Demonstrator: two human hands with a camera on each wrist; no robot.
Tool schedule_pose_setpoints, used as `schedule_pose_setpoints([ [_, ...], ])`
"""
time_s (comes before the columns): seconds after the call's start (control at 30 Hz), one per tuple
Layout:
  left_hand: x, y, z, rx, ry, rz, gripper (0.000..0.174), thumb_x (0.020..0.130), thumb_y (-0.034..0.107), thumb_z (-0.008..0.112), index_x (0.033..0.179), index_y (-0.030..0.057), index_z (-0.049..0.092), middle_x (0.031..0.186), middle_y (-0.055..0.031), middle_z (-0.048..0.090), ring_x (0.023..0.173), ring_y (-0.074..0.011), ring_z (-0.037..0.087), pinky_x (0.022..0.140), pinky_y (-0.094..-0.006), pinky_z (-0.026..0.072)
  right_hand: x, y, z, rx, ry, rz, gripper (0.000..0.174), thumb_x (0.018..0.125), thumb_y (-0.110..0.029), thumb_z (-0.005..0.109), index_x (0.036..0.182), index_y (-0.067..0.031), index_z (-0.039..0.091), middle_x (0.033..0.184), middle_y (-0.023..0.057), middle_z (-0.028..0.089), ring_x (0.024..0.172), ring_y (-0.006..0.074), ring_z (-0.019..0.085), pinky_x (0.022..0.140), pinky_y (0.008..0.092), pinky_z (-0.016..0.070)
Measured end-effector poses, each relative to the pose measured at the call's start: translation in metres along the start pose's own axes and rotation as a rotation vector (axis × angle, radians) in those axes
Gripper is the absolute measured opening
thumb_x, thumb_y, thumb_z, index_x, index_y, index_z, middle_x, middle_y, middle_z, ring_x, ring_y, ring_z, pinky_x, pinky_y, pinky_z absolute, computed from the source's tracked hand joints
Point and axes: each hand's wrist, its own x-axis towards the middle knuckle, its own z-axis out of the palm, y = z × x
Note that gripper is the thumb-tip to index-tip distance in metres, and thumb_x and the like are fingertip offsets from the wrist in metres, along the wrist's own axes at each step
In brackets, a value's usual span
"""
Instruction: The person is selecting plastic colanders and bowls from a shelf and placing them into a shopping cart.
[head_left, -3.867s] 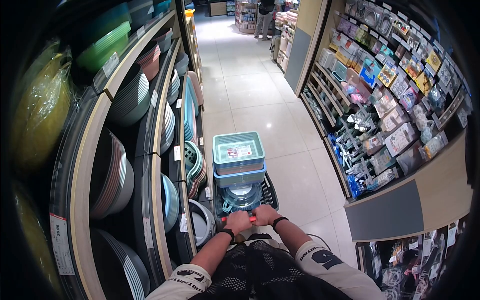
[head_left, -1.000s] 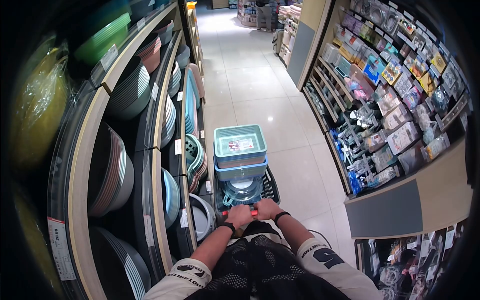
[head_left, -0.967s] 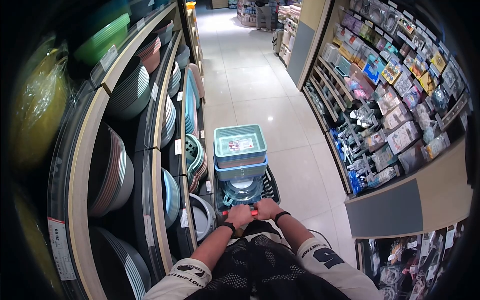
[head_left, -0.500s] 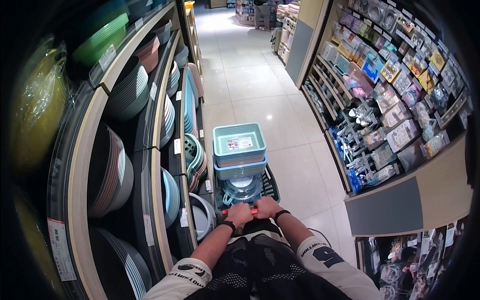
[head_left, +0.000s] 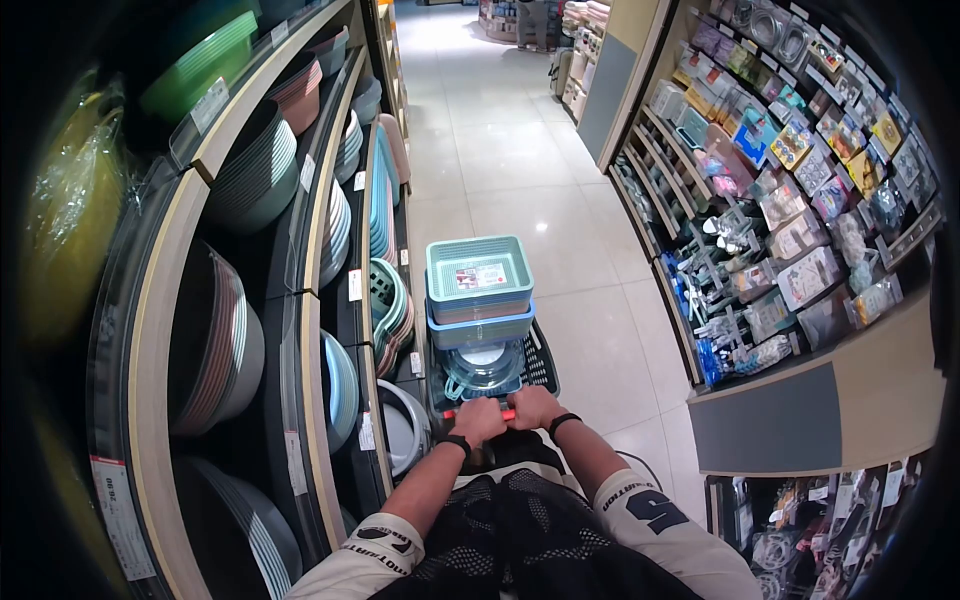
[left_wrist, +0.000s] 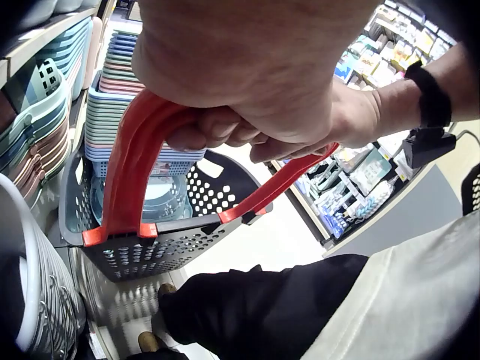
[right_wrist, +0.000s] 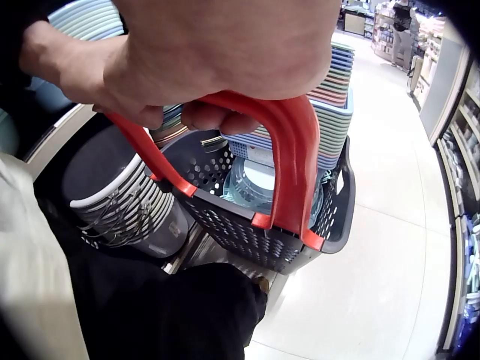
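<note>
Red handle (left_wrist: 124, 180) of the black perforated basket (head_left: 541, 366): held by both hands side by side, left hand (head_left: 478, 421) and right hand (head_left: 535, 407), each with fingers curled fully round the bar. Just beyond the hands, inside the basket: a clear round container (head_left: 483, 368), then a stack of teal and blue trays (head_left: 478, 277). Left of the left hand: shelves of stacked basins (head_left: 245, 180).

basket cart (head_left: 541, 368) edged forward along aisle (head_left: 500, 170) | left hand (head_left: 478, 420), right hand (head_left: 535, 408) carried ahead
</note>
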Motion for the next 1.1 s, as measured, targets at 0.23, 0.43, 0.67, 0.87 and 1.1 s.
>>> schedule_pose_setpoints([
  [0.23, 0.019, -0.005, -0.005, 0.007, 0.000, 0.020, 0.027, 0.077, 0.022, 0.064, 0.091, 0.0022, 0.077, 0.094, -0.0235, 0.074, 0.091, -0.0378, 0.074, 0.084, -0.0471, 0.0583, 0.014, 0.007, -0.011, 0.008, -0.023, 0.035, 0.038, 0.073, -0.046, 0.071, 0.082, -0.0101, 0.076, 0.080, 0.0190, 0.072, 0.080, 0.0382, 0.071, 0.075, 0.0484, 0.0578],
  [0.43, 0.041, -0.013, -0.014, 0.017, 0.059, 0.030, 0.027, 0.075, 0.026, 0.068, 0.085, 0.0023, 0.076, 0.089, -0.0227, 0.074, 0.086, -0.0378, 0.073, 0.080, -0.0470, 0.0585, 0.037, 0.020, -0.019, 0.052, -0.016, 0.035, 0.038, 0.072, -0.046, 0.071, 0.082, -0.0092, 0.075, 0.079, 0.0200, 0.072, 0.080, 0.0386, 0.071, 0.076, 0.0488, 0.0577],
  [0.67, 0.070, -0.018, -0.044, 0.030, 0.004, 0.005, 0.030, 0.076, 0.028, 0.069, 0.089, 0.0033, 0.077, 0.089, -0.0229, 0.074, 0.088, -0.0377, 0.073, 0.082, -0.0472, 0.0580, 0.069, 0.036, -0.037, 0.075, 0.000, 0.004, 0.037, 0.071, -0.044, 0.072, 0.078, -0.0072, 0.074, 0.079, 0.0199, 0.072, 0.079, 0.0384, 0.071, 0.076, 0.0476, 0.0580],
  [0.87, 0.097, -0.026, -0.064, 0.042, -0.024, -0.010, 0.030, 0.076, 0.028, 0.068, 0.089, 0.0024, 0.077, 0.090, -0.0229, 0.074, 0.089, -0.0382, 0.073, 0.083, -0.0474, 0.0583, 0.099, 0.048, -0.050, 0.096, -0.001, -0.021, 0.033, 0.070, -0.039, 0.071, 0.080, -0.0075, 0.074, 0.081, 0.0196, 0.073, 0.081, 0.0376, 0.072, 0.076, 0.0479, 0.0586],
  [1.1, 0.124, -0.034, -0.086, 0.044, -0.058, -0.045, 0.029, 0.076, 0.026, 0.067, 0.088, 0.0011, 0.076, 0.091, -0.0235, 0.074, 0.090, -0.0386, 0.073, 0.084, -0.0471, 0.0581, 0.132, 0.064, -0.056, 0.115, -0.027, -0.047, 0.032, 0.069, -0.036, 0.071, 0.081, -0.0071, 0.075, 0.084, 0.0208, 0.073, 0.083, 0.0389, 0.072, 0.077, 0.0490, 0.0588],
])
